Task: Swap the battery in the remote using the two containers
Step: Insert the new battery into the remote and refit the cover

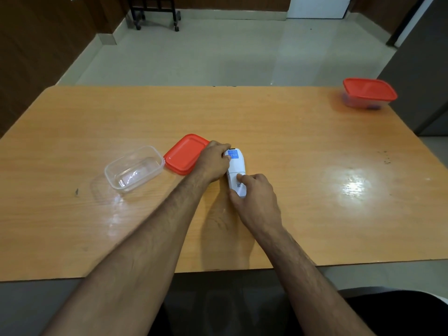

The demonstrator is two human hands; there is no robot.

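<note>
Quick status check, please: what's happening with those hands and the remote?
Left hand steadies remote top; right hand thumbs battery cover. Open container empty. Nothing blocking.

A single head-worn wide-angle view looks forward and steeply down from above the near edge of a wooden table (291, 146), with both forearms reaching in from the bottom of the frame to meet at the white remote (236, 169) just below centre. The table fills the middle band, its edges bowed by the lens, and the pale floor (206, 52) beyond runs to the top. The hands are near; the far table corners lie well away.
</note>
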